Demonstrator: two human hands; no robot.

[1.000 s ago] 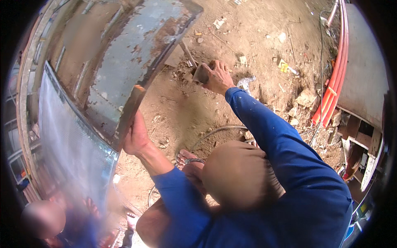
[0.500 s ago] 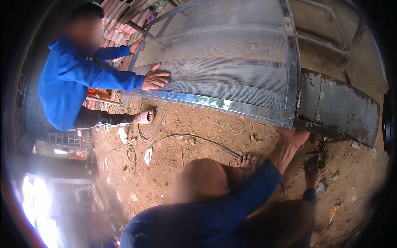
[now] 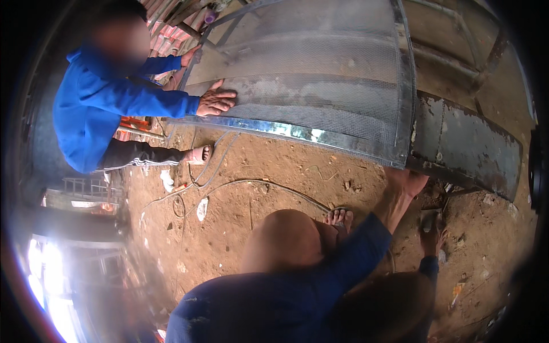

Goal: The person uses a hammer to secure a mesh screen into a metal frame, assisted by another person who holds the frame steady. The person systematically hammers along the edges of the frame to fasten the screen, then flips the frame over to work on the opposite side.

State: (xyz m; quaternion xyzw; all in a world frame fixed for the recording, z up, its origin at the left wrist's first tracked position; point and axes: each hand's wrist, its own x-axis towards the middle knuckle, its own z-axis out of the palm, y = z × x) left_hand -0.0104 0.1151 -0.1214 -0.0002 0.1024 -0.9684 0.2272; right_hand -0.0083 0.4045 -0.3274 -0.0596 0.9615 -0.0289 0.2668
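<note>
Left hand (image 3: 407,182) tucks under the near edge, fingers hidden, grip impossible to call, where mesh panel (image 3: 320,86) meets metal sheet (image 3: 480,143)! Right hand (image 3: 432,235), low, grasps a dark block (image 3: 430,219); dirt ground (image 3: 297,166) stretches left.

The mesh panel (image 3: 320,88) lies left of the metal sheet (image 3: 468,143)

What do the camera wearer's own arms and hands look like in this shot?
Both arms wear dark blue long sleeves: the left sleeve ends partway down the forearm, and the right sleeve also stops short of the hand. Pale smudges mark the blue top near the left shoulder. The left hand and right hand show no gloves; finer detail is too dim.
</note>
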